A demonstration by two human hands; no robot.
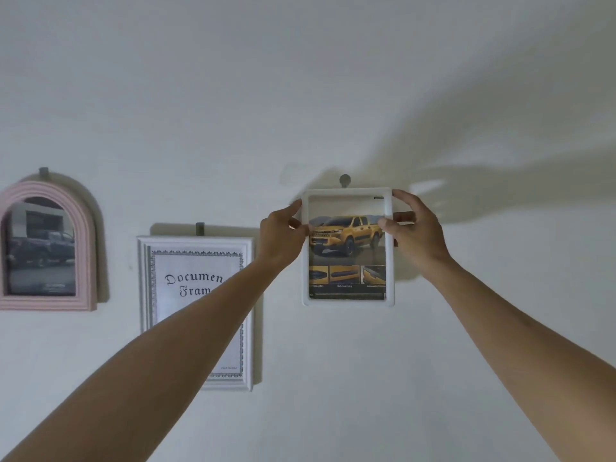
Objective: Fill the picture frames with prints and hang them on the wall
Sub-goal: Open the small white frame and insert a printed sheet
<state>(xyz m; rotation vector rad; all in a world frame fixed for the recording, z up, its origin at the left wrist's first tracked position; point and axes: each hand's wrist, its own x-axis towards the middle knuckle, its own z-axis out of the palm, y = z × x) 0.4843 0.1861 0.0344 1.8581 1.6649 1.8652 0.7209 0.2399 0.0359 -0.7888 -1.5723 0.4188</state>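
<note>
White frame (390, 261) between both hands, beside document frame (146, 295), under hook (344, 179).

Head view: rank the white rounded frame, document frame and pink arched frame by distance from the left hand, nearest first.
1. White rounded frame, held by the left hand at its left edge, below the wall hook.
2. Document frame, just left of that hand, lower on the wall.
3. Pink arched frame, far left edge of view.

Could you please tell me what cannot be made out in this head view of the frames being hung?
- White frame: whether it already hangs on the hook; its back is hidden.
- Document frame: the left forearm covers part of its lettering.
- Pink arched frame: cut by the left edge, print blurred.
- Small captions under the yellow truck print: too small.
</note>
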